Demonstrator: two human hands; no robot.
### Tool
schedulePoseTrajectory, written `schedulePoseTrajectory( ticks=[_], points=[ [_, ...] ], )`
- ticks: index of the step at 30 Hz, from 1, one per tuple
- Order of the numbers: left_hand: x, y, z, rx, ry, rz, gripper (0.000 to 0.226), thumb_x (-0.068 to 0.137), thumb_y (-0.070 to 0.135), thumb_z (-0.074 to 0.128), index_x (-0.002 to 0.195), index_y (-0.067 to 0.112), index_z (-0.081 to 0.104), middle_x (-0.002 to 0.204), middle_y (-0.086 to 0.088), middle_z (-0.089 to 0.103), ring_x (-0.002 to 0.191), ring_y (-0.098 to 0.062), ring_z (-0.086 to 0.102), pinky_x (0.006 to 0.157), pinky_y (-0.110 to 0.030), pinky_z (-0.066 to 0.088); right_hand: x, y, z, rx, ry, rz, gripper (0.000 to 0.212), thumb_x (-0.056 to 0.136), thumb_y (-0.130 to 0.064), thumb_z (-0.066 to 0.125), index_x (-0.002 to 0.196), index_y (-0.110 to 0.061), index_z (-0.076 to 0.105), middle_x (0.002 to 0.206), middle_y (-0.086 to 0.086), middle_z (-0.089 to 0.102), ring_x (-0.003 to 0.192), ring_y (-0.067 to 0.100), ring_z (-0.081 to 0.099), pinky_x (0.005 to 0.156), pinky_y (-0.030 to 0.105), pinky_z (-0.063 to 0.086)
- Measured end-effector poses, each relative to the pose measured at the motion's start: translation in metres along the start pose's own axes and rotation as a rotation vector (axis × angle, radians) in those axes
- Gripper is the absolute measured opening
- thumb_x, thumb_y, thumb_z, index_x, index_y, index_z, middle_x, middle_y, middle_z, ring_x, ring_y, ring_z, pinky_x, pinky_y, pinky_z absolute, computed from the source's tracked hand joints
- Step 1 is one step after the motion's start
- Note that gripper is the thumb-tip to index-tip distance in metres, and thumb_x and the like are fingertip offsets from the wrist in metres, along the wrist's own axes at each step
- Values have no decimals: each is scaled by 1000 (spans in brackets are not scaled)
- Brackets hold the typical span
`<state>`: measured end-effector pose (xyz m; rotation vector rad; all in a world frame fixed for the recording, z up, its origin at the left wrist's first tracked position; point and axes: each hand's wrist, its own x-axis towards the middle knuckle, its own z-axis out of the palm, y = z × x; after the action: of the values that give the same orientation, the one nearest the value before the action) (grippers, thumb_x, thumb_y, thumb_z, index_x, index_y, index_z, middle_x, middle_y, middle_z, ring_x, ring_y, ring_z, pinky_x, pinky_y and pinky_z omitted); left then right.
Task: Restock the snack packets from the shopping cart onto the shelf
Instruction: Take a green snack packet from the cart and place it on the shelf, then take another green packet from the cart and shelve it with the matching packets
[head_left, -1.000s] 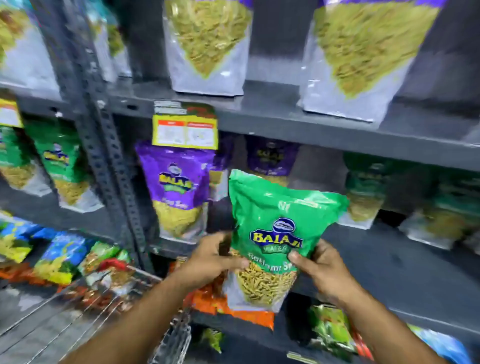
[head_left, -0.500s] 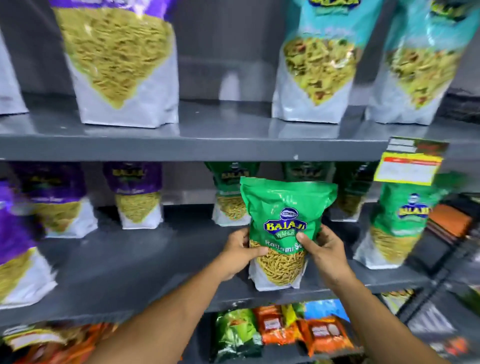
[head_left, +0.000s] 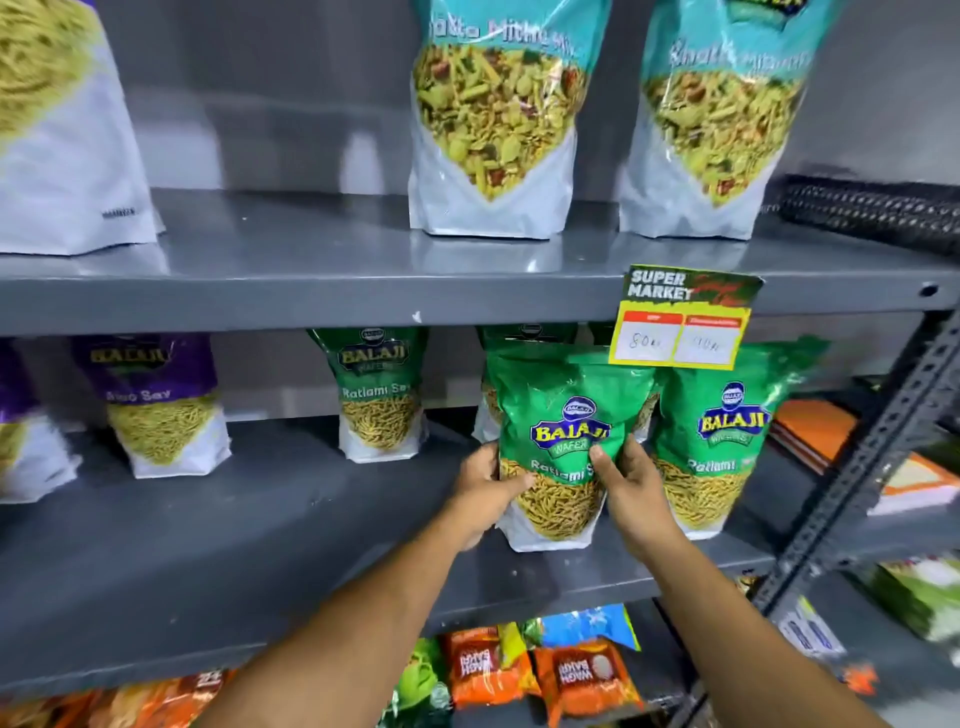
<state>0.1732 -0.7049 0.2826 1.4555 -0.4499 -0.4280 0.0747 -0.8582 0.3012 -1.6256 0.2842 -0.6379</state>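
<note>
Left hand (head_left: 485, 486) and right hand (head_left: 626, 480) clamped on either side of a green Ratlami Sev packet (head_left: 563, 441), thumbs across its front. Packet upright, base resting on the grey middle shelf (head_left: 260, 545), near its front edge. Just right of the right hand, a matching green packet (head_left: 719, 441), the two nearly touching. Directly behind the held packet, another green one, mostly hidden. Further back, left of the left hand, a smaller-looking green packet (head_left: 379, 395), then a purple packet (head_left: 156, 405). Above the right hand, a yellow price tag (head_left: 680, 332) hanging from the upper shelf edge. Below both forearms, orange packets (head_left: 540, 670) on a lower shelf.
</note>
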Motion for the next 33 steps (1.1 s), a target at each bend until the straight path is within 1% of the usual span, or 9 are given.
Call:
schedulePoseTrajectory(
  ticks=[3,7,9,12,16,19,28,30,33],
  points=[
    [-2,-3,0,12,-16,0,41,79,-11,64,98,24,61,99,2,70,97,-19,64,89,-31,52,-8,5,0,-108,17,-12,37,97,-17,47,134,-10,47,131,11,60,121,22,56,96,24,46],
    [-20,2,-7,72,-41,-10,43,84,-6,62,112,25,56,120,1,62,111,-13,58,93,-21,48,-30,14,7,-213,135,-15,54,98,-30,45,147,-15,29,152,1,37,138,12,33,110,30,27],
    [-34,6,-17,144,-8,4,50,87,0,60,133,14,46,137,3,48,122,-11,48,95,-16,39,-51,20,9,-256,316,-86,59,94,-35,47,146,-14,29,149,-7,36,138,13,31,114,36,25],
    [-78,6,-70,390,107,98,58,89,21,61,142,18,38,148,0,41,136,-10,37,107,-19,30,-96,31,46,-339,366,-213,62,86,-42,47,135,-3,42,130,8,51,124,37,44,109,48,33],
    [-172,3,-170,884,175,308,48,93,26,53,139,15,44,148,-4,43,138,-8,35,115,-20,25,-148,40,130,-403,-134,-324,62,92,-50,41,117,5,56,115,26,55,112,35,47,106,23,29],
    [-257,-2,-264,1097,366,234,46,92,27,49,136,11,48,145,-10,47,137,-16,37,116,-29,27,-168,40,207,-382,-539,-376,50,92,-45,43,116,-4,59,120,15,56,115,26,50,107,20,29],
    [-549,-32,-464,1357,929,-524,51,78,16,56,128,9,50,132,-26,55,116,-44,55,92,-57,49,-245,8,432,-316,-1252,-755,38,85,-31,53,119,-16,58,127,9,58,118,20,51,109,20,30],
    [-602,-56,-480,1356,874,-704,58,70,11,60,127,10,45,127,-32,56,112,-51,57,87,-60,49,-270,6,473,-365,-1388,-794,40,85,-37,53,119,-18,60,129,6,59,120,22,55,108,35,40],
    [-673,-90,-492,1358,692,-1022,64,79,14,61,140,12,39,147,-21,40,133,-40,40,104,-48,42,-317,-2,535,-440,-1583,-830,35,86,-33,58,119,-20,62,127,3,60,118,23,55,104,41,43]
  ],
)
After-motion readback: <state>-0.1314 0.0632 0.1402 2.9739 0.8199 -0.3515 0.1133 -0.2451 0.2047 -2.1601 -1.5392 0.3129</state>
